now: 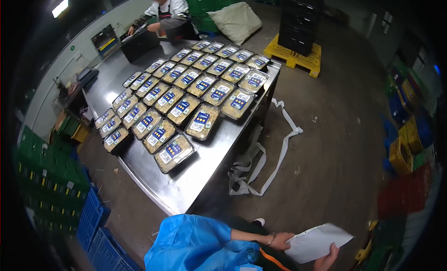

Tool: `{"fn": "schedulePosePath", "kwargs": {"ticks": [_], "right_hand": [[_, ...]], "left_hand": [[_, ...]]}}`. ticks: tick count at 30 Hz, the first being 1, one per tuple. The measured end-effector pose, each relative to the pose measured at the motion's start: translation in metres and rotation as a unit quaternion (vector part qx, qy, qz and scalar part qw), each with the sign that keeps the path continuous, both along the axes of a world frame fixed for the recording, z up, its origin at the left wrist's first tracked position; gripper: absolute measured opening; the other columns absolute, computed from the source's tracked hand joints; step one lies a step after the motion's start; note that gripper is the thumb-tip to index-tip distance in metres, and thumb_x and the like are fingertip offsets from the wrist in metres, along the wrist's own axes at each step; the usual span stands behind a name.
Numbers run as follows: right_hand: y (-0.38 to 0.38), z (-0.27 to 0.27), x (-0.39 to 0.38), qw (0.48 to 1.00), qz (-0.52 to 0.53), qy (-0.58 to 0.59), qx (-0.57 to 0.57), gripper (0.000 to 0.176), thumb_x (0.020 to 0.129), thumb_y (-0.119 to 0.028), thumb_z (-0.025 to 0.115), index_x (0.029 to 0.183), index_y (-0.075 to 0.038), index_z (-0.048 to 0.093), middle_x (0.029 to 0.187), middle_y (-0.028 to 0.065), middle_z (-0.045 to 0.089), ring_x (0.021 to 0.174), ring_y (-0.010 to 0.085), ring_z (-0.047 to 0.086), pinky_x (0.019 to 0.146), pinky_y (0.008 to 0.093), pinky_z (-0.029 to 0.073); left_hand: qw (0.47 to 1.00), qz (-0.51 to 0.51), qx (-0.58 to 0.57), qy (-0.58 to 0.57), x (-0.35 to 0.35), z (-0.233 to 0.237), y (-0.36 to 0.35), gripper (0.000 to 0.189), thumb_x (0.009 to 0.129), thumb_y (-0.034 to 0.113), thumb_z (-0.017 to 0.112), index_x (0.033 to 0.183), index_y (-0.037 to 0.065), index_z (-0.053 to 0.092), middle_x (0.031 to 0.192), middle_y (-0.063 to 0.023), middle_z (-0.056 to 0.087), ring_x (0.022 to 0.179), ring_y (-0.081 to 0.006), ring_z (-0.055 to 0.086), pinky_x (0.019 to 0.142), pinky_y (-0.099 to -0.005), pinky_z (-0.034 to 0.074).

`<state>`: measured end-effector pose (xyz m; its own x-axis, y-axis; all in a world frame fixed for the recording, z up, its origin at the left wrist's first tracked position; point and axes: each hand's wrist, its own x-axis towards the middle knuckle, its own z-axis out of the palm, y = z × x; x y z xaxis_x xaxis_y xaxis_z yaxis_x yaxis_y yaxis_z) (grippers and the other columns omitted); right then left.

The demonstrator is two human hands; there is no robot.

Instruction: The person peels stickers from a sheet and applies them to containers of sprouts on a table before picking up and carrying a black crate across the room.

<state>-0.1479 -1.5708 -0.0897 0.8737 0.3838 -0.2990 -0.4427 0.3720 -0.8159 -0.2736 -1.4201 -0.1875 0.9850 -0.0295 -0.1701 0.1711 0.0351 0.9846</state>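
My left hand (281, 241), with a bracelet at the wrist, grips the left edge of a white sheet (318, 243), which looks like paper. My right hand (328, 259) holds the lower right edge of the same sheet, its thumb on top; part of that hand is cut off by the frame. The sheet is tilted and slightly bent, and no print on it can be made out. Both hands are low in the view, over the floor. Beyond my blue sleeve stand several clear-lidded food packs (173, 153) with blue and white labels, in rows on a steel table (186, 189).
Across the table another person (173, 12) handles a black crate (139, 45). White strapping (281, 154) lies on the floor beside the table. Black crates (300, 26) stand on a yellow pallet (316, 54). Green crates (51, 178) and blue crates (104, 252) line the left; more crates (402, 150) are at right.
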Motion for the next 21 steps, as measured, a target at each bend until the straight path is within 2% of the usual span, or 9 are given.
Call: {"fn": "schedulePosePath", "kwargs": {"ticks": [4,5,7,9,13,16,18,20,21], "right_hand": [[0.041,-0.003,0.108,0.993,0.092,-0.038,-0.063,0.05,0.078,-0.003,0.051,0.126,-0.002,0.037,0.118,0.0143,0.048,0.106,0.0264,0.05,0.09,0.0375,0.041],[0.057,-0.004,0.128,0.988,0.138,-0.061,-0.034,0.049,0.079,-0.003,0.05,0.126,-0.002,0.037,0.119,0.0146,0.047,0.107,0.027,0.048,0.091,0.0384,0.04],[0.089,-0.008,0.157,0.977,0.197,-0.087,0.0,0.048,0.08,-0.003,0.049,0.126,-0.002,0.037,0.119,0.0149,0.047,0.109,0.0277,0.047,0.093,0.0393,0.04],[0.121,-0.016,0.171,0.984,0.173,-0.053,0.007,0.046,0.081,-0.001,0.048,0.126,-0.002,0.038,0.119,0.0146,0.047,0.109,0.0288,0.047,0.093,0.0403,0.039],[0.165,-0.05,0.221,0.988,0.148,0.045,-0.024,0.048,0.078,0.0,0.048,0.126,-0.002,0.038,0.121,0.0143,0.046,0.111,0.0294,0.046,0.094,0.0406,0.039],[0.195,-0.043,0.264,0.981,0.195,-0.009,-0.006,0.048,0.075,0.002,0.046,0.122,0.001,0.041,0.117,0.0157,0.049,0.108,0.0286,0.048,0.093,0.0397,0.04],[0.226,-0.015,0.29,0.977,0.165,0.003,-0.136,0.033,0.083,-0.002,0.047,0.114,0.008,0.043,0.114,0.0183,0.048,0.108,0.0256,0.045,0.093,0.0408,0.036],[0.216,-0.079,0.363,0.942,0.179,-0.246,-0.143,0.031,0.083,-0.002,0.048,0.113,0.008,0.043,0.112,0.018,0.048,0.105,0.0267,0.046,0.093,0.0406,0.036],[0.233,-0.064,0.367,0.909,0.198,-0.318,-0.18,0.032,0.084,-0.001,0.048,0.115,0.007,0.042,0.114,0.0186,0.047,0.108,0.0268,0.045,0.093,0.0413,0.035]], "left_hand": [[0.997,0.053,0.005,0.057,0.049,0.047,0.032,0.033,0.081,0.02,0.052,0.108,0.0,0.048,0.093,-0.0173,0.058,0.089,-0.0308,0.056,0.079,-0.0356,0.044],[0.992,0.117,0.036,-0.017,0.058,0.026,0.031,0.031,0.085,0.025,0.052,0.105,0.001,0.05,0.089,-0.0152,0.059,0.083,-0.028,0.057,0.074,-0.0345,0.045],[0.99,0.139,0.032,0.013,0.075,0.008,0.044,0.03,0.086,0.026,0.052,0.102,0.001,0.051,0.085,-0.013,0.059,0.079,-0.0242,0.057,0.072,-0.0332,0.045],[0.981,0.158,-0.073,0.09,0.088,0.016,0.069,0.027,0.087,0.027,0.053,0.097,0.002,0.053,0.076,-0.007,0.059,0.069,-0.0137,0.056,0.065,-0.0286,0.046],[0.97,0.219,-0.075,0.07,0.132,-0.005,0.117,0.025,0.086,0.024,0.053,0.098,0.002,0.052,0.074,-0.0056,0.059,0.067,-0.012,0.057,0.063,-0.0264,0.047],[0.98,0.177,-0.075,0.043,0.176,-0.012,0.171,0.023,0.084,0.02,0.052,0.099,0.002,0.051,0.076,-0.0076,0.06,0.068,-0.0138,0.059,0.063,-0.0265,0.048],[0.978,0.173,-0.104,0.046,0.213,-0.002,0.209,0.023,0.081,0.018,0.052,0.098,0.002,0.051,0.076,-0.0083,0.06,0.069,-0.0154,0.06,0.062,-0.0287,0.049],[0.976,0.21,-0.02,-0.058,0.252,-0.006,0.239,0.025,0.079,0.018,0.051,0.097,0.001,0.05,0.077,-0.0113,0.06,0.07,-0.0204,0.06,0.063,-0.0322,0.048],[0.971,0.231,-0.024,-0.054,0.267,-0.003,0.256,0.025,0.079,0.018,0.051,0.097,0.001,0.05,0.077,-0.0113,0.06,0.07,-0.0204,0.06,0.063,-0.0322,0.048]]}}
